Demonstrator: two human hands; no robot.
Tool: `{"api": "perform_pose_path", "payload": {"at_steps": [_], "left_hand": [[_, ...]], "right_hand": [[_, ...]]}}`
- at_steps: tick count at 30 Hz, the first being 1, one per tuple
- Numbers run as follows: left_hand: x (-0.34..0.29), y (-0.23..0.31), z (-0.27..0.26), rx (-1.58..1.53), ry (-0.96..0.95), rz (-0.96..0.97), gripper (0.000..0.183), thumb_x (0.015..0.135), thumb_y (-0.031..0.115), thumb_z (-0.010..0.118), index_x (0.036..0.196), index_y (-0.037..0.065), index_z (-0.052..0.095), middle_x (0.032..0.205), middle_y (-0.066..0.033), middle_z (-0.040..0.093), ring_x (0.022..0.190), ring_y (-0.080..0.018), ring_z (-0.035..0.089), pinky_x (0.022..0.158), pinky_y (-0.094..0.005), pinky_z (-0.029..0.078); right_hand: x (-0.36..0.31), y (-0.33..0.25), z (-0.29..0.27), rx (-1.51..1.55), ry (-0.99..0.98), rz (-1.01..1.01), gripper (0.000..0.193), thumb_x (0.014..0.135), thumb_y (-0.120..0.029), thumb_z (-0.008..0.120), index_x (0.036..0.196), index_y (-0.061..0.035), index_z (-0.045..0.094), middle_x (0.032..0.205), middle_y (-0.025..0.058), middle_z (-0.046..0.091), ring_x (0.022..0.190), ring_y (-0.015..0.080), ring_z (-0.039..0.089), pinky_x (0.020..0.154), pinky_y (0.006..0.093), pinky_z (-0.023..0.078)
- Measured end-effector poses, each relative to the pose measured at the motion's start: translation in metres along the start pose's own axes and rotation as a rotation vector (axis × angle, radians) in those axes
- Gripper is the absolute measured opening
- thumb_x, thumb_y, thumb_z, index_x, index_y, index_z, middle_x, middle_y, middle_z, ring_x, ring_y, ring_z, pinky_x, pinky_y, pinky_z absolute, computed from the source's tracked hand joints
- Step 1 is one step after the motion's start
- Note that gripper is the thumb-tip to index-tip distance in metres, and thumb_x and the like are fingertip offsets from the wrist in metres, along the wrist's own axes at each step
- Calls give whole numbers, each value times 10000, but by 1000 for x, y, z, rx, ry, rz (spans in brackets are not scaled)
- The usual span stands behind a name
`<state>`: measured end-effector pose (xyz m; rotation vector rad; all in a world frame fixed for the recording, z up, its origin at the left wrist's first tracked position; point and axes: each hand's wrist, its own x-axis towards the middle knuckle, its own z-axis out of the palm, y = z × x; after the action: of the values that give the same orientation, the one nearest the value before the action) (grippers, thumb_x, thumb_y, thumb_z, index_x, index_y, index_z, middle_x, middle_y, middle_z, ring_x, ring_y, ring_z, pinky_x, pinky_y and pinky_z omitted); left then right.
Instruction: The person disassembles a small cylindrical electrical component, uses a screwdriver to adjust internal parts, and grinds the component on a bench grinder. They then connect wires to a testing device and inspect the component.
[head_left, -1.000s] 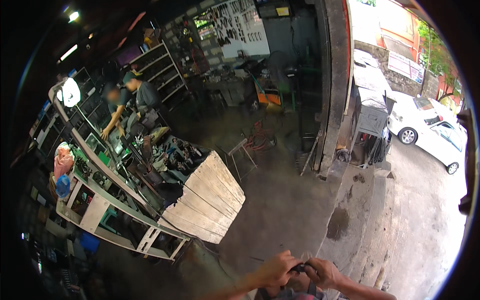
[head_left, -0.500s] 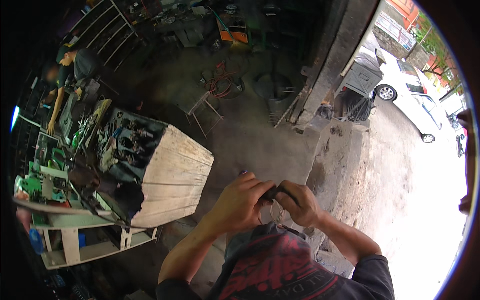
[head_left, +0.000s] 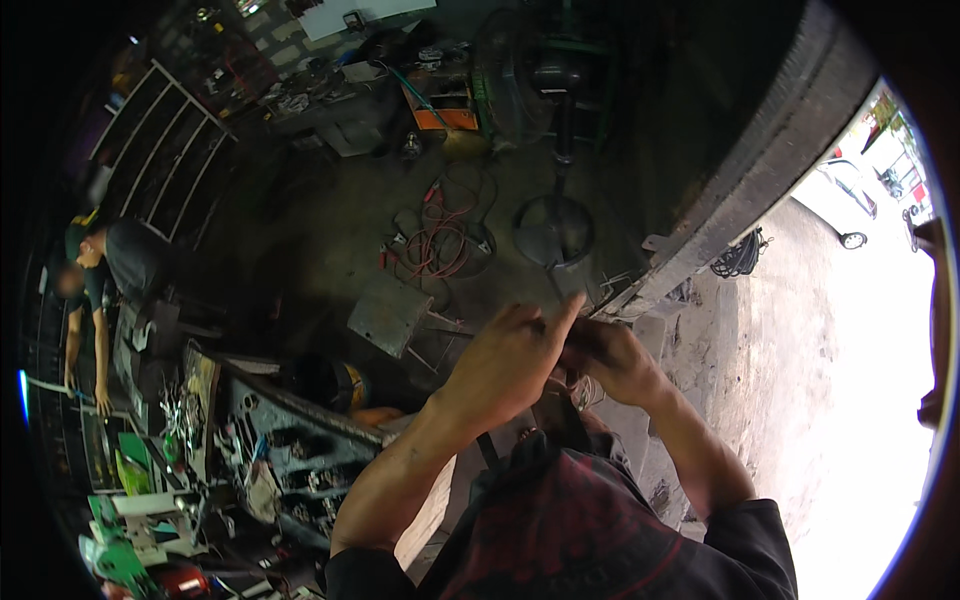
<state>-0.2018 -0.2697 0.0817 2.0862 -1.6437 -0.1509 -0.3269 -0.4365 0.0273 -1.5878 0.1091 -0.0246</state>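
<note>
My two hands are close together in front of my chest. My left hand [head_left: 508, 362] has its index finger pointing up and the other fingers curled in. Beside it, my right hand [head_left: 618, 362] is closed, its fingers bent toward the left. Something small and dark seems to lie between them, but the fingers and shadow hide what it is. Below the hands is the front of my dark shirt [head_left: 570, 510] with a red print.
On the left stands a workbench [head_left: 300, 400] crowded with metal parts and tools. Red cables [head_left: 440, 245] lie on the floor ahead, near a small metal stand [head_left: 390, 315] and a round black base [head_left: 553, 232]. A thick post [head_left: 750, 170] rises at right. A co-worker [head_left: 135, 260] bends over at far left.
My view has shifted, so the workbench sits lower and the post and car farther right. My hands are higher in view, and my left index finger has straightened upward.
</note>
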Motion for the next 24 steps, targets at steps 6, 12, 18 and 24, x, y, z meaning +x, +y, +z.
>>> {"api": "perform_pose_path", "payload": {"at_steps": [6,12,18,24], "left_hand": [[69,-151,-27,28,624,-121,440,783,87,830,1182,36,653,984,-132,677,927,-277,643,836,-368,502],[89,-290,-7,-767,401,-554,440,802,16,800,1208,14,629,1066,-42,669,1042,-185,637,947,-328,490],[167,-393,11,-1245,343,-544,458,882,-64,700,1317,19,584,1237,-50,645,1132,-169,630,1022,-326,487],[247,-515,-4,-1169,248,-583,239,928,-9,708,1160,28,669,1120,-3,672,1049,-109,620,919,-279,495]], "right_hand": [[168,14,-41,527,277,67,352,1010,-143,598,1256,109,594,932,125,684,784,171,679,698,311,576],[341,-24,-41,970,43,154,380,925,-116,639,1246,76,571,995,140,667,785,208,674,717,312,566],[494,-72,-36,1049,-52,62,386,912,-107,638,1264,20,543,988,148,646,852,240,650,772,424,569],[611,-81,-75,1185,186,-161,350,878,-60,593,1218,-45,513,1015,168,610,814,277,647,716,453,581]]}}
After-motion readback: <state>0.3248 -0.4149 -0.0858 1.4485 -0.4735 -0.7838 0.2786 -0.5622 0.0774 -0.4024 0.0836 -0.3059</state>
